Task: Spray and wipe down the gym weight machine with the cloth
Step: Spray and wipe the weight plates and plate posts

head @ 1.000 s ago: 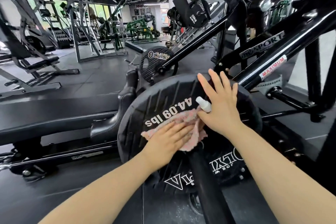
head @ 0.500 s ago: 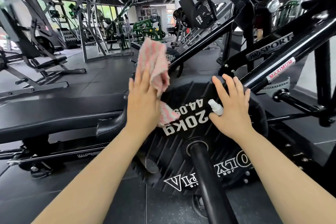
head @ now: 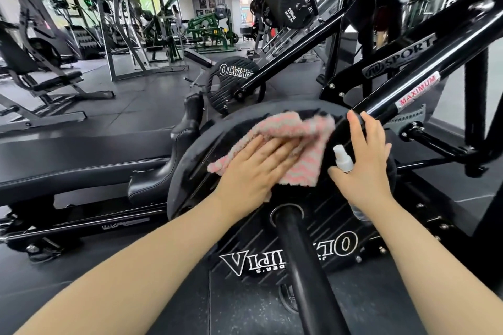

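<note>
On the upper face of the black weight plate (head: 245,228), left hand (head: 254,168) lies flat, fingers straight, pressing the pink-and-grey cloth (head: 296,144) down. Right hand (head: 366,160) rests beside it, thumb and palm pinning a small white-capped spray bottle (head: 343,159); contents not discernible. Plate sits on the machine's black bar (head: 304,261).

On the near weight plate (head: 285,250) we read white outlined letters upside down, "VI", "PIA" and "OL" split by the bar, with a small "DER'S" beneath, so we take it for the same "OLYMP" under "JOE WEIDER'S" that we read upright on the farther plate (head: 234,81). The black frame beam (head: 402,60) carries a badge reading "JW SPORT", and the sloping tube (head: 419,90) below it a white sticker with red "MAXIMUM". On the raised plate (head: 295,5) up top we read "OLYM" and "20KG"; the smaller line beneath is too blurred for us.
</note>
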Action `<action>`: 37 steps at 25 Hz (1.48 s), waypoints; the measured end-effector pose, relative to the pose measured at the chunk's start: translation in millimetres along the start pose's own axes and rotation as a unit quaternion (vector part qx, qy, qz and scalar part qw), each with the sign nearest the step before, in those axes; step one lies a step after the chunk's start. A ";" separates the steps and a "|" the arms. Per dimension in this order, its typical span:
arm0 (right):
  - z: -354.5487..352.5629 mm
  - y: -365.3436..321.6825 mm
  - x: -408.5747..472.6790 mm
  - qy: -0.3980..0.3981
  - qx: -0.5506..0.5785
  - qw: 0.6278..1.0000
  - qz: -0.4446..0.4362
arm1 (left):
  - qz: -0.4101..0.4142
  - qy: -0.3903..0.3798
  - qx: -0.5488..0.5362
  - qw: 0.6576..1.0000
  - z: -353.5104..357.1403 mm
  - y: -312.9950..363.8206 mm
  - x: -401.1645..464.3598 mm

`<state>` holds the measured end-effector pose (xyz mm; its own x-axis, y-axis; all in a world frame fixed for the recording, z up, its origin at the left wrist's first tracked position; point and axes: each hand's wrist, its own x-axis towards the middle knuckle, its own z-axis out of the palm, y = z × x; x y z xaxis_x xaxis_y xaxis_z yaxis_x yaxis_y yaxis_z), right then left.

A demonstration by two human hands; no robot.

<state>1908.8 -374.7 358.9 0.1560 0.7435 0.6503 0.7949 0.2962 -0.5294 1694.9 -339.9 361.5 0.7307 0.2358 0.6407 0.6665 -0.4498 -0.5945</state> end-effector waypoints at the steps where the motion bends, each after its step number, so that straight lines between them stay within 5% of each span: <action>1: -0.4 2.1 -0.5 0.001 0.002 1.000 -0.002 | 0.017 -0.027 0.000 1.000 2.8 6.0 -8.5; 6: -2.9 1.0 0.7 -0.019 -0.013 1.000 -0.001 | 0.074 -0.156 -0.051 0.984 4.8 35.2 -68.2; 8: -5.5 0.1 0.3 -0.026 -0.036 0.999 0.000 | 0.035 -0.181 -0.070 0.980 -4.0 44.3 -84.0; 11: -8.0 -12.6 -2.4 -0.017 -0.075 0.997 0.014 | -0.180 -0.070 -0.207 0.959 -34.3 41.4 -74.6; 14: -2.2 -39.4 6.1 0.019 -0.124 0.990 -0.057 | -0.391 0.087 -0.255 0.880 -67.1 -6.8 -37.9; 18: 10.5 -61.2 16.4 -0.007 -0.123 0.988 -0.094 | -0.492 0.072 -0.249 0.831 -61.6 -52.5 15.0; 23: 19.9 -55.3 17.5 0.027 -0.088 0.991 -0.100 | -0.356 0.016 -0.110 0.928 -31.0 -24.8 19.2; 28: 17.7 -53.0 17.2 0.020 -0.076 0.991 -0.108 | -0.159 0.035 -0.033 0.986 -16.8 -32.0 -4.1; 34: 14.3 -54.2 17.0 0.007 -0.055 0.993 -0.104 | -0.017 -0.105 -0.058 0.993 -6.3 0.5 -94.8; 37: 10.5 -53.9 15.8 -0.002 -0.069 0.992 -0.108 | -0.031 -0.189 -0.095 0.977 -15.6 19.6 -148.3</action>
<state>1862.3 -372.6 392.0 -0.0291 0.6737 0.7384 0.8818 0.3652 -0.2984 1597.3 -397.1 262.4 0.7166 0.5530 0.4251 0.6975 -0.5681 -0.4367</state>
